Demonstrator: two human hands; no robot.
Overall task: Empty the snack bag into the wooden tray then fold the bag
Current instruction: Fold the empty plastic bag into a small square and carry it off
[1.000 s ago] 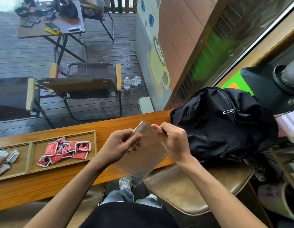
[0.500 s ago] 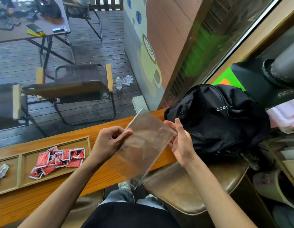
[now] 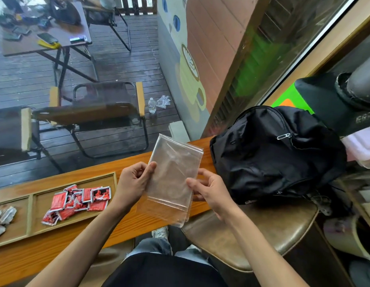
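Flattened since 0.5 s ago, clear snack bag (image 3: 171, 175) (empty, creased) pinched btwn left hand (image 3: 132, 183) & right hand (image 3: 209, 190).

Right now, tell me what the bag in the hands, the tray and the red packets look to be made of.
Bag: thin clear plastic film, glossy; the counter shows through it and it creases softly.
Tray: wood, light matte finish, with visible grain and a raised rim and divider.
Red packets: probably foil or plastic laminate; printed red faces with shiny silver crimped edges.

Wood counter (image 3: 126, 230) – wooden tray (image 3: 30, 212) w/ red packets (image 3: 76, 200) at left, black backpack (image 3: 273, 154) at right.
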